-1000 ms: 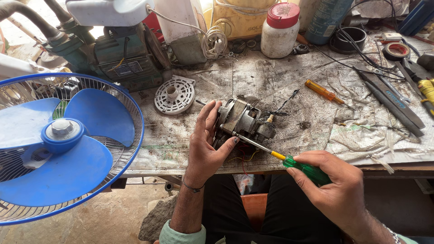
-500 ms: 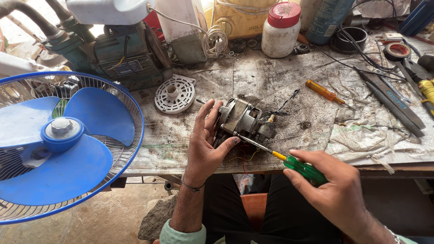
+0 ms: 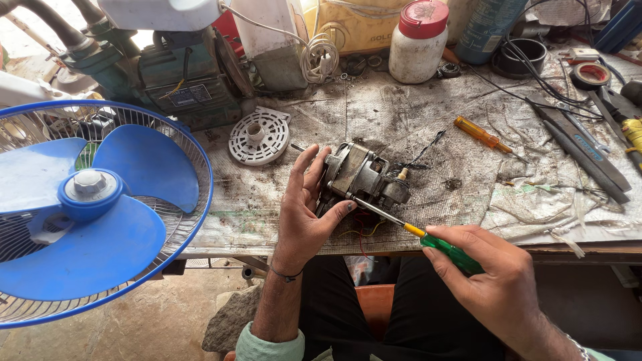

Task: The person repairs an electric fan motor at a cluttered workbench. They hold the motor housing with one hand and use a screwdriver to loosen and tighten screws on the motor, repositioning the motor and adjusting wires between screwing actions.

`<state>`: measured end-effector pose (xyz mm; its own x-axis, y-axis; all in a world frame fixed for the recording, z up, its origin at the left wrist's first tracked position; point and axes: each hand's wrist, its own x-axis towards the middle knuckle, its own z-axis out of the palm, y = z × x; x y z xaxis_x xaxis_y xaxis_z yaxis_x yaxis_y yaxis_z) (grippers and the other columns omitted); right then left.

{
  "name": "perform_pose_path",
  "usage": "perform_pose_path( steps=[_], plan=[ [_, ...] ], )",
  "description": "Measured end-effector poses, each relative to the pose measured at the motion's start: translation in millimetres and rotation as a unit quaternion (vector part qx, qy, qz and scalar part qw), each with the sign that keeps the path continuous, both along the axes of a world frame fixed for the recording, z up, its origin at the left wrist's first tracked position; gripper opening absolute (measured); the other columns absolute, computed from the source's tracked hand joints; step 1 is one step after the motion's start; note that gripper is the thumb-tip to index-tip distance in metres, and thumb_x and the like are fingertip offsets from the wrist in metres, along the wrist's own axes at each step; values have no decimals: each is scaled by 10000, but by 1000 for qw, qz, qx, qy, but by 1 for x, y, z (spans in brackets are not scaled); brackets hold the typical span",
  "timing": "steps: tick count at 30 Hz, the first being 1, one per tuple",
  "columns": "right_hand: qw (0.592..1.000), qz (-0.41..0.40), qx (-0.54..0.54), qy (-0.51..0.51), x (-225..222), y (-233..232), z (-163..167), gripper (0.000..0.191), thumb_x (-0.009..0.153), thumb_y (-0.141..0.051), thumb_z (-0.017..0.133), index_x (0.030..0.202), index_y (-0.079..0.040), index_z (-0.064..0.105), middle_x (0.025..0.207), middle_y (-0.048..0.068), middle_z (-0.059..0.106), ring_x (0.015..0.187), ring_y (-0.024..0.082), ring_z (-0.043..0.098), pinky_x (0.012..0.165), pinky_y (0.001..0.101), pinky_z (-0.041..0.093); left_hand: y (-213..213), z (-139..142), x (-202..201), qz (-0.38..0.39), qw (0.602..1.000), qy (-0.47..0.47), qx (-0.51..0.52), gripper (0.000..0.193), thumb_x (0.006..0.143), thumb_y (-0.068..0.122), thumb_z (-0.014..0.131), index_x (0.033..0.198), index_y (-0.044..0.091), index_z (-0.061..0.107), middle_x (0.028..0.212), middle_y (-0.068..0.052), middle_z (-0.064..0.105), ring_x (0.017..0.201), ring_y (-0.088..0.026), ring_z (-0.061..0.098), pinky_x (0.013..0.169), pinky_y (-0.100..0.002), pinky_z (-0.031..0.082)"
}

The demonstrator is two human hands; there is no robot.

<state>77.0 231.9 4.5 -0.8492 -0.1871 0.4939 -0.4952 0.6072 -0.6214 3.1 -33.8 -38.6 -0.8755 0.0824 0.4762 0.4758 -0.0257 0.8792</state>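
We see the motor (image 3: 364, 177) near the front edge of the table (image 3: 428, 127), and our left hand (image 3: 304, 214) is wrapped around its side to hold it. Our right hand (image 3: 498, 284) is closed on the green screwdriver (image 3: 414, 230), whose tip touches the motor. We think the tip could slip and poke our thumb, or nick the thin wires (image 3: 361, 230) under the motor. The table is dirty and crowded with tools, and a blue fan (image 3: 87, 207) stands to the left.
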Motion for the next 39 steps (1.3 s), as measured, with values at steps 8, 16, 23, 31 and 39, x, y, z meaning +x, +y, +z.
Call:
perform_pose_path(
  steps=[8,16,23,31,39],
  plan=[
    [998,-33,40,-36,0,1,2,295,820,-166,795,1100,-86,745,939,64,787,814,158,784,673,284,612,0,0,1,-4,1000,6,4,930,875,-33,799,1598,57,221,1651,-264,388,1508,-322,460,1174,-442,468],
    [997,-41,50,-34,2,0,5,338,805,-217,792,1104,-70,734,934,77,778,801,177,780,670,306,604,0,0,0,-3,1000,10,1,928,872,-18,804,1594,56,225,1645,-264,391,1502,-320,463,1166,-439,475],
    [999,-24,27,-29,3,1,3,323,820,-215,782,1107,-79,722,945,76,781,813,168,794,666,292,616,0,1,1,-4,1000,8,5,904,888,0,794,1593,46,230,1646,-263,395,1503,-317,466,1172,-437,473],
    [1000,4,20,4,0,3,-1,276,851,-197,780,1097,-93,711,951,77,777,852,155,792,696,279,601,0,2,1,-6,1000,0,7,901,892,-3,787,1592,45,222,1648,-262,388,1511,-318,452,1174,-441,467],
    [999,-28,27,-25,2,2,2,274,829,-159,782,1092,-100,734,893,72,789,792,149,794,653,282,615,0,2,1,-2,1000,3,4,905,881,-10,791,1588,42,229,1643,-268,396,1507,-326,454,1173,-443,464]
  ],
)
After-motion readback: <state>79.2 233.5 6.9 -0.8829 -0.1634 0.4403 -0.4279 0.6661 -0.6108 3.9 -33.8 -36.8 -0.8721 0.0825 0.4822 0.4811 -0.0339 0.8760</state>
